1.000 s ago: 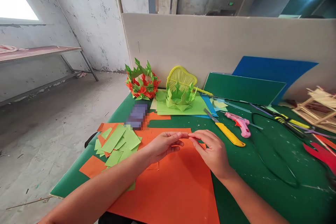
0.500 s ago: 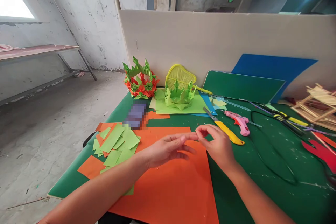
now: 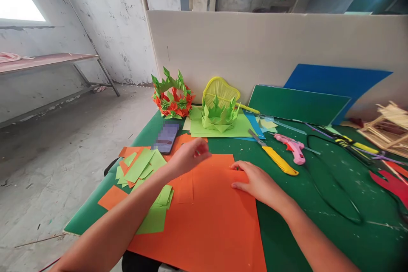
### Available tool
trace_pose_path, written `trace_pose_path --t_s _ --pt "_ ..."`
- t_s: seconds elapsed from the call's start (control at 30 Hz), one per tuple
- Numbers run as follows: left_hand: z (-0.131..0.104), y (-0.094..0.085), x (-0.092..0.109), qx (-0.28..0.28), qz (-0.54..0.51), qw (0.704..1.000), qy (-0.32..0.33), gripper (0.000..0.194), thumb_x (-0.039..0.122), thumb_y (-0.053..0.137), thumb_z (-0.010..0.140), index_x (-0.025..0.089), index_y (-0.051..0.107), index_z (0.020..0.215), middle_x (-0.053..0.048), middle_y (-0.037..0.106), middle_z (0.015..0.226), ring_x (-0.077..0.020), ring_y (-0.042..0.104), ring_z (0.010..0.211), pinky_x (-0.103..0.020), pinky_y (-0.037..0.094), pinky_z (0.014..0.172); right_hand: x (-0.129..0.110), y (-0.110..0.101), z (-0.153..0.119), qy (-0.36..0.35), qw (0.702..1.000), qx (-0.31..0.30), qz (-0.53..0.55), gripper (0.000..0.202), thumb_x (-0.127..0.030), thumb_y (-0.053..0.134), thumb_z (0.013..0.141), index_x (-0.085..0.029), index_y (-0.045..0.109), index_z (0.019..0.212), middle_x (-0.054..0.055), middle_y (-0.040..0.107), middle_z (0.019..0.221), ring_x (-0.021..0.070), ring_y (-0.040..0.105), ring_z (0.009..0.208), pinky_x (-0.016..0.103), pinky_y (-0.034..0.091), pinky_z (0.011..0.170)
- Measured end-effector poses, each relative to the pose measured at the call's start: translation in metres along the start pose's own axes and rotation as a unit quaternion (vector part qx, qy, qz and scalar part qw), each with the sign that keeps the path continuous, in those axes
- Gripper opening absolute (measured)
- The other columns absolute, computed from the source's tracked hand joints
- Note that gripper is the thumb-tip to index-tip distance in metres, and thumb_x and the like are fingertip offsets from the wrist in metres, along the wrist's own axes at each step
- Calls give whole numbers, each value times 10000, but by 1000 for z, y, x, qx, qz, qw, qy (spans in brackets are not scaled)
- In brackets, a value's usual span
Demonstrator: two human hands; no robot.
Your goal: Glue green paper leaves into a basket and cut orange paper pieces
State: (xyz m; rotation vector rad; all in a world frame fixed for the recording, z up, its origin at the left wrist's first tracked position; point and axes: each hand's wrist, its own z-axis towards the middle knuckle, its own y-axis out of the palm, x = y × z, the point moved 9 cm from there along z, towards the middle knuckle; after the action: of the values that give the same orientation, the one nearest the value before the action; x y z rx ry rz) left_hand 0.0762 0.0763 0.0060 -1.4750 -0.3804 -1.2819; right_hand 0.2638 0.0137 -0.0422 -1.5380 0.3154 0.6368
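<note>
A large orange sheet (image 3: 216, 229) lies on the green table in front of me. My left hand (image 3: 190, 155) is over its far left part, fingers curled and blurred, so what they may hold cannot be made out. My right hand (image 3: 251, 178) rests at the sheet's right edge, thumb and fingers apart, nothing seen between them. Green paper pieces (image 3: 138, 165) lie in a loose pile left of the sheet, with a small orange piece (image 3: 112, 197) beside them. A dark phone (image 3: 166, 138) lies beyond my left hand.
A green paper crown (image 3: 219, 119) stands on green sheets at the back, beside a red-green one (image 3: 174, 102). To the right lie a yellow-handled knife (image 3: 280, 161), a pink glue gun (image 3: 293, 148) with its cable, and red scissors (image 3: 387, 185).
My hands, which were together over the sheet, are now apart. The left has moved left and away from me; the right has lowered to the sheet's edge and its fingers have spread.
</note>
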Motion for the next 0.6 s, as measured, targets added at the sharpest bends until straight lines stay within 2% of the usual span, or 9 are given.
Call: trace_pose_path --t_s 0.03,0.1,0.13,0.2,0.3,0.4,0.5,0.6 --pt "-4 10 2 -54 47 997 25 277 425 649 784 208 583 941 -48 647 941 -183 587 860 -294 443 751 1 -1 0 5 1000 -5 13 286 -332 703 724 -298 637 1001 28 686 1074 264 645 969 336 509 710" --pt "-12 24 2 -140 108 983 54 518 400 728 708 241 545 1166 -82 599 1180 -244 542 1080 -341 433 869 2 -6 0 10 1000 -10 28 172 -314 660 749 -291 651 919 16 712 1005 253 666 896 320 504 666" --pt "-15 28 0 -165 127 976 59 633 401 755 676 250 510 1240 -95 567 1247 -270 505 1151 -365 421 910 4 -12 1 11 999 -2 30 122 -322 637 765 -283 656 880 11 719 962 247 670 865 318 503 660" --pt "-17 30 -6 -181 151 970 53 768 404 788 635 257 465 1316 -110 541 1291 -304 465 1209 -395 401 952 8 -27 2 12 999 40 30 124 -363 602 795 -268 665 844 12 722 911 238 670 839 318 507 671" --pt "-12 22 -17 -140 161 977 29 723 348 761 671 268 476 1331 -97 594 1199 -289 523 1132 -362 415 919 18 -51 2 17 991 125 37 203 -420 596 802 -249 688 865 34 723 890 234 667 805 315 515 656" --pt "-5 10 -26 -87 160 983 -5 617 276 703 704 282 529 1295 -49 646 985 -234 601 910 -277 442 754 33 -64 0 42 981 180 65 228 -443 618 784 -241 697 856 39 721 860 227 664 768 316 524 647" --pt "-1 -3 -24 -61 142 988 -22 491 268 669 714 270 610 1202 -8 632 789 -182 587 697 -233 402 596 45 -68 0 67 973 202 95 225 -433 632 764 -238 694 859 35 721 916 233 665 850 326 531 713" --pt "0 -20 -22 -43 132 989 -43 366 295 637 740 248 666 1102 12 601 667 -144 526 551 -222 342 490 53 -65 4 82 971 191 116 239 -422 623 759 -230 690 884 41 715 954 238 661 885 336 530 740"
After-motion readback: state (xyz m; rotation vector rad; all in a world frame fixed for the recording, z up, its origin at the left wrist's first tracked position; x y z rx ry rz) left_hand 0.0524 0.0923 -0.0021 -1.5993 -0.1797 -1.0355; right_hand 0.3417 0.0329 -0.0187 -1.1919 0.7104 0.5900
